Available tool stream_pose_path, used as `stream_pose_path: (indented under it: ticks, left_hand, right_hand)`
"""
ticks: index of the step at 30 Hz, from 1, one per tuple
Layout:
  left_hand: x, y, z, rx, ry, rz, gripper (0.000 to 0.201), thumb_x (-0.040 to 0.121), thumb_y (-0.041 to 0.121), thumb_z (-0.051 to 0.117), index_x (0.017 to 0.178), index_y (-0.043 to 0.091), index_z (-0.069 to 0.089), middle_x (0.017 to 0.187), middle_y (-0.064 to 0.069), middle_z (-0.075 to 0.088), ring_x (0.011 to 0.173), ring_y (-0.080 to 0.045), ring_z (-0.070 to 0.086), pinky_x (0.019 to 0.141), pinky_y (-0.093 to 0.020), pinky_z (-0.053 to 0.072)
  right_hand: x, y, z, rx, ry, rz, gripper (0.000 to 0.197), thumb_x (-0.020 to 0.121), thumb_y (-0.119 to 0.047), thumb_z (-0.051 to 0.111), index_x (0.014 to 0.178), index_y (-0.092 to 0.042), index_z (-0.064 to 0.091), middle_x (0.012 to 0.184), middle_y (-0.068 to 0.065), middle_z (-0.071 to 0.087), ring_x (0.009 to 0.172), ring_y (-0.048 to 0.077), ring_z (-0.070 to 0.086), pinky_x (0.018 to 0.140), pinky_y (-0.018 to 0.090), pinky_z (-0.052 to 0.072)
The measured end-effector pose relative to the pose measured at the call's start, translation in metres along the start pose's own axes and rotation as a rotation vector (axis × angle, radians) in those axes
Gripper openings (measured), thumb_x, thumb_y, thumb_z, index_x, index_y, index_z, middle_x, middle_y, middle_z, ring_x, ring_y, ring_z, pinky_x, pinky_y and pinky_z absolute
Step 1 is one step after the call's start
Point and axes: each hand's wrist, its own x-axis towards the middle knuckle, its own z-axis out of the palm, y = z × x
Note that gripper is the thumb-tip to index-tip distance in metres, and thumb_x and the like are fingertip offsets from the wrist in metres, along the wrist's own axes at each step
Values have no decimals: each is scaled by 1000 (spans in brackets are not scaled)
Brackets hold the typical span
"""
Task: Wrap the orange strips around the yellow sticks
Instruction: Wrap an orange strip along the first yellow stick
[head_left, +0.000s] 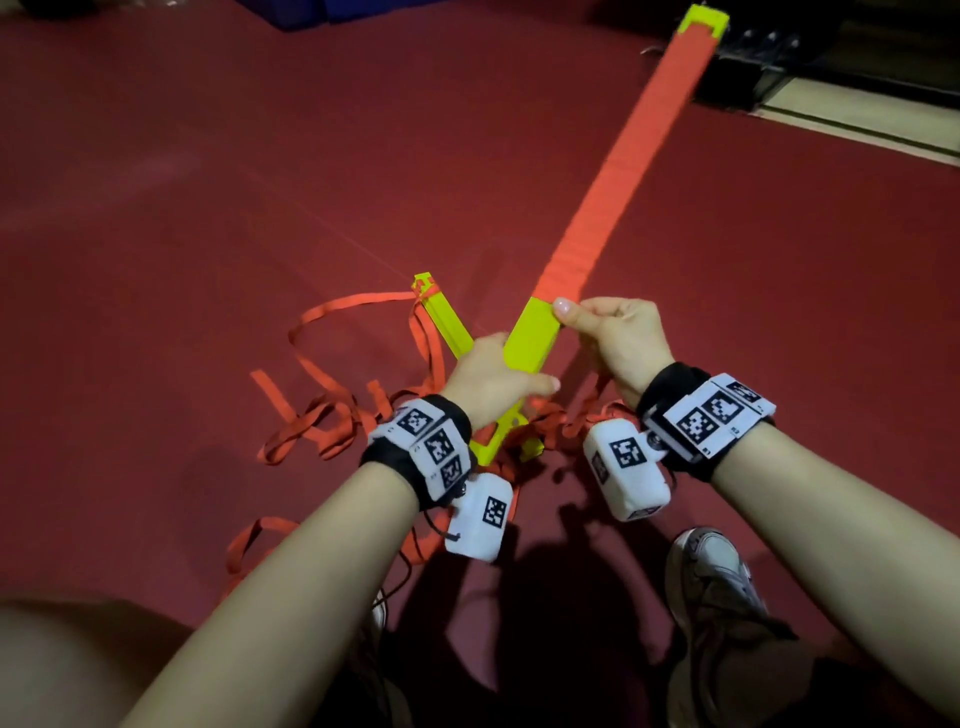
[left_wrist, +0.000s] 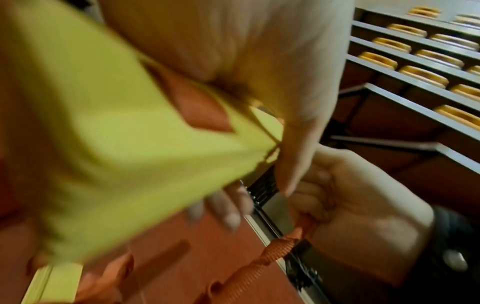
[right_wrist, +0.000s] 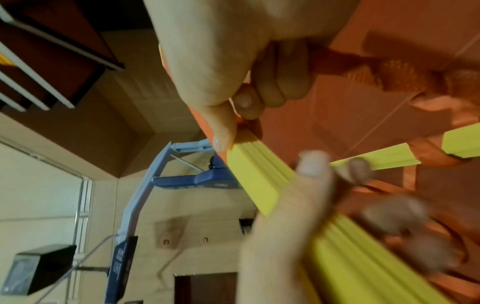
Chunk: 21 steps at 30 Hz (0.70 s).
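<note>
roughly two yellow sticks (head_left: 535, 338), both hands: left hand (head_left: 488, 376), right hand (head_left: 618, 338)

Both bare forearms wear black wristbands (head_left: 675, 387) carrying white marker-printed blocks (head_left: 719, 413), and grey-white sneakers (head_left: 714, 582).

Left hand (head_left: 491, 376) grips; right hand (head_left: 618, 338) pinches, thumb extended.

R hand (right_wrist: 233, 82) pinches orange strip (right_wrist: 389, 76) – thumb on yellow stick (right_wrist: 259, 174).
</note>
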Motion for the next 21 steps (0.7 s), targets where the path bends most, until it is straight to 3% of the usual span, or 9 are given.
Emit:
stream_pose_path:
  ticks: [2, 4, 7, 10, 12, 14, 17, 19, 21]
  left_hand:
    - [-7, -3, 2, -167, -205, -122, 13, 84, 6, 76, 94, 8, 66, 73, -12, 69, 64, -29, 67, 62, -37, 57]
    - [-13, -6, 8, -254, -224, -141, 8, 88, 2, 71, 88, 7, 65, 65, -13, 65, 56, -26, 61, 61, -35, 53]
    - [-9, -13, 8, -175, -6, -10, 23, 84, 12, 81, 79, 11, 58, 54, -3, 58, 46, -22, 54, 53, -34, 50]
    - [-2, -18, -2, 161, 216, 78, 36, 77, 44, 85, 78, 22, 57, 63, 5, 64, 56, -22, 63, 60, -36, 53]
    - [-5, -17, -5, 382, 328, 87, 38, 79, 58, 77, 93, 25, 63, 82, 1, 71, 81, -30, 68, 73, -39, 53]
    - [-9, -13, -2, 542, 379, 93, 46, 89, 59, 66, 116, 22, 60, 101, -9, 72, 99, -38, 65, 79, -43, 49]
    - [-12, -8, 14, 686, 372, 117, 44, 102, 44, 48, 131, 11, 45, 113, -21, 67, 105, -46, 62, 76, -46, 43]
    - [-12, -11, 22, 774, 374, 175, 43, 102, 33, 46, 136, 9, 41, 120, -20, 61, 107, -46, 60, 78, -47, 42]
    - [-14, -15, 25, 904, 388, 216, 58, 98, 28, 49, 150, 8, 32, 126, -18, 54, 114, -42, 55, 88, -49, 41]
  right_hand:
    - [1, -5, -2, 15, -20, -14, 30, 86, -23, 79, 79, 3, 65, 44, -5, 34, 38, 9, 21, 38, 19, 17]
    - [1, -8, -3, -22, -78, -20, 26, 90, -21, 74, 74, -4, 63, 43, -6, 37, 37, 7, 24, 38, 18, 20]
    - [5, -11, -6, -102, -161, 30, 22, 100, -14, 59, 79, -8, 61, 47, 2, 50, 34, 8, 30, 36, 17, 25]
    - [8, -17, -10, -210, -159, 46, 16, 96, 5, 49, 88, -1, 62, 58, 11, 65, 33, 12, 39, 35, 19, 32]
    - [6, -21, -8, -285, -142, 44, 20, 91, 10, 46, 90, 4, 65, 68, 14, 71, 35, 16, 48, 37, 23, 43]
    - [1, -26, -1, -372, -131, -13, 24, 89, 8, 45, 86, 3, 68, 70, 10, 74, 40, 16, 53, 43, 26, 49]
    - [-5, -30, 9, -571, -103, -113, 28, 85, 0, 50, 72, -11, 72, 65, -4, 74, 44, 0, 49, 49, 14, 40]
    - [-5, -30, 10, -556, -74, -105, 25, 83, -10, 55, 63, -12, 70, 66, -1, 74, 49, 1, 49, 53, 19, 36]
    - [-4, -28, 8, -385, -69, -30, 33, 87, -30, 65, 58, -13, 67, 67, 7, 74, 40, 5, 44, 51, 26, 32]
